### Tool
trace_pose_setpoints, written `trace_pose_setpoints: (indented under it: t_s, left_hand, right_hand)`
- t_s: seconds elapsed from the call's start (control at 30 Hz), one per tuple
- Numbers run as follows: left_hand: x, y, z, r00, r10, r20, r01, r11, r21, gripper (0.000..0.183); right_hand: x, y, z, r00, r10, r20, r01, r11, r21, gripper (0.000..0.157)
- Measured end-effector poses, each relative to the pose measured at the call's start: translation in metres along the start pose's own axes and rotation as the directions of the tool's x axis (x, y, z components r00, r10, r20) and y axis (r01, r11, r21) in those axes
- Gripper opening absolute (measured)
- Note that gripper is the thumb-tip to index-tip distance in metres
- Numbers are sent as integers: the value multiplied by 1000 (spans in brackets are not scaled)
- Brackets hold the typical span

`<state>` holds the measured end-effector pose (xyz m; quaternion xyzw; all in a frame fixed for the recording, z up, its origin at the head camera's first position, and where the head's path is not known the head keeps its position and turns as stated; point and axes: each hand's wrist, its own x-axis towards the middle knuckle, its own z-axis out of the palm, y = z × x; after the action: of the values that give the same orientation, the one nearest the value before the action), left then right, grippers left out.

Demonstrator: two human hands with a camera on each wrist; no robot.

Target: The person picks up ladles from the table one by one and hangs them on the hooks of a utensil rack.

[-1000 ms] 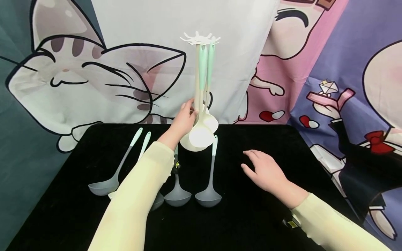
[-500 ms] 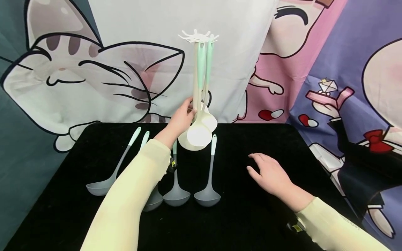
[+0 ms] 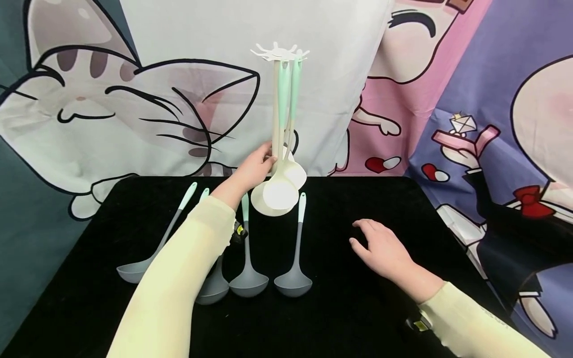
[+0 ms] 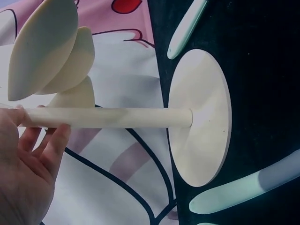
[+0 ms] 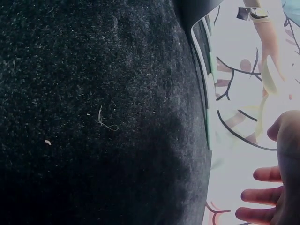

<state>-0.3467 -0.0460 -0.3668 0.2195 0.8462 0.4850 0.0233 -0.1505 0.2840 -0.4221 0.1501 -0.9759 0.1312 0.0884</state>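
My left hand (image 3: pixel 255 169) grips the upright pole (image 4: pixel 122 118) of a cream utensil stand, thumb on one side and fingers on the other in the left wrist view. A ring of white hooks (image 3: pixel 278 52) tops the stand, and its round base (image 4: pixel 201 154) shows over the black table's back part. Several cream ladles (image 3: pixel 280 191) with mint handles hang from the hooks, bowls down. My right hand (image 3: pixel 381 247) hovers over the table's right side, fingers loosely extended and holding nothing. In the right wrist view, part of this hand (image 5: pixel 293 150) shows at the right edge.
Several grey ladles with mint handles lie on the black table (image 3: pixel 349 318). The rightmost ladle (image 3: pixel 293 282) is in front of the stand; my left forearm partly covers another grey ladle (image 3: pixel 214 289). A cartoon-printed cloth (image 3: pixel 331 99) hangs behind the table.
My right hand has drawn slightly to the right. My left forearm has shifted left, uncovering more of a grey ladle, while the left hand still grips the stand's pole. The head view has shifted slightly.
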Motion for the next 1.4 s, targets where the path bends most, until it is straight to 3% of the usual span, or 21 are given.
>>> trace_pose_setpoints:
  t_s: [0.23,0.63,1.03,1.4]
  left_hand:
    - [-1,-2,1,1000,13,-20,-14,1000,-25,38]
    - [-3,-4,3,992,23,-128,-29,999,-46,36]
    - [-7,-3,4,982,34,-186,-45,997,-56,31]
    - [-9,0,6,971,3,-239,-14,999,-47,27]
  right_hand:
    - [-1,0,0,1000,12,-8,-12,1000,5,40]
    - [-2,3,1,999,47,-12,-46,999,26,39]
    - [-4,5,0,998,68,7,-68,997,31,39]
    - [-6,6,-1,997,73,6,-73,997,31,39]
